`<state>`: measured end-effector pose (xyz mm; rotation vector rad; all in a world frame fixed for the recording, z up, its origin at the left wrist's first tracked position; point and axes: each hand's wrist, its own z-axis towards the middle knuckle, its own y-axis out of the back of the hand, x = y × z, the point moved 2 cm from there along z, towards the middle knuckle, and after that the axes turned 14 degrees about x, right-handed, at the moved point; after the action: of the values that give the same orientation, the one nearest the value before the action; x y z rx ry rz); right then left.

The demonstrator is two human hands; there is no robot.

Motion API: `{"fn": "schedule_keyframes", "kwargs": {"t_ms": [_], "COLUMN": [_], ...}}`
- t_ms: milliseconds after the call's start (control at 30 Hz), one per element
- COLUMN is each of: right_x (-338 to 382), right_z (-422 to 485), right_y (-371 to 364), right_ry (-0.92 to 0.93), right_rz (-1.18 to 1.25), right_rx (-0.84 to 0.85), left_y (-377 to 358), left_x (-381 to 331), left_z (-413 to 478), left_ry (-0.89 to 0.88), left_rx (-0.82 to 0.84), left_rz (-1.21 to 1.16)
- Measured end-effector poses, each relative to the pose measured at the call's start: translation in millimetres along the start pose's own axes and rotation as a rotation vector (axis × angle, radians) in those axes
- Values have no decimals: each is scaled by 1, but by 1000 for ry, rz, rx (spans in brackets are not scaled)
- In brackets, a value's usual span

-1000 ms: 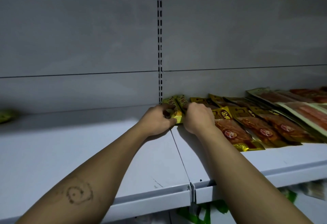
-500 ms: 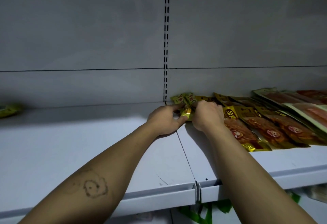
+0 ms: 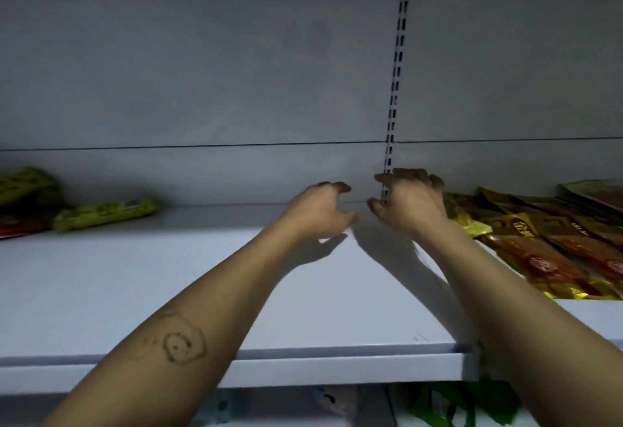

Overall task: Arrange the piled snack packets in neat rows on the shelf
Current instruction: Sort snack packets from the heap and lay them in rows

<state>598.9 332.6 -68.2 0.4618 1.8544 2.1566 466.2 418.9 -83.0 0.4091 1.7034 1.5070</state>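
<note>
Two bare hands hover over a smooth, pale grey metal shelf (image 3: 168, 292) in a dim store aisle. The left hand (image 3: 318, 211) and right hand (image 3: 409, 204) are side by side but apart, both lifted clear of the surface and holding nothing. The left hand's fingers (image 3: 338, 187) are half-curled and spread like a claw, thumb apart from them. The right hand's fingers (image 3: 433, 181) are bent the same way in front of the slotted upright strip (image 3: 392, 106) that divides the matt back panel (image 3: 202, 73).

The snack packets (image 3: 556, 251) lie just right of the right hand. They are flat, glossy gold-and-red foil sleeves, overlapping in a slanted row that runs off the right edge. Well apart from them, at the far left, a long green packet (image 3: 104, 212) lies on its side beside a blurred green heap (image 3: 27, 187). A dark spiral mark (image 3: 182, 345) shows on the left forearm. Crumpled green plastic (image 3: 455, 403) shows below the shelf's folded front lip.

Half a second ago both hands pinched a small gold packet at the left end of the row, beside the upright. Now they have let go of it and risen. The view has swung left, and the green packets have come further into the picture.
</note>
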Motion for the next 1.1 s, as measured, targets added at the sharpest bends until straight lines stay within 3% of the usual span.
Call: {"fn": "schedule_keyframes", "kwargs": {"t_ms": [333,467,667,800,867,1000,1100], "right_x": [218,289,338,331,325,316,314], "right_z": [19,27,29,28,27,26,26], "right_y": [-20,-36,-62,-65,-64,-59,-56], "right_ry": [356,432,439,420,401,385,401], "right_rz": [27,22,58,95,165,416,598], "right_rx": [208,278,252,219,219,164,161], "left_y": [73,98,110,113,111,97,88], "left_x": [212,278,343,340,335,314,302], "left_z": [-114,-141,-139,-129,-129,-136,-135], "left_ry": [446,618,713,638,515,178,84], "left_rx": [-174,-163,-25,-98,-170,-293,-295], "left_rz": [178,285,287,317,132,-756,-964]}}
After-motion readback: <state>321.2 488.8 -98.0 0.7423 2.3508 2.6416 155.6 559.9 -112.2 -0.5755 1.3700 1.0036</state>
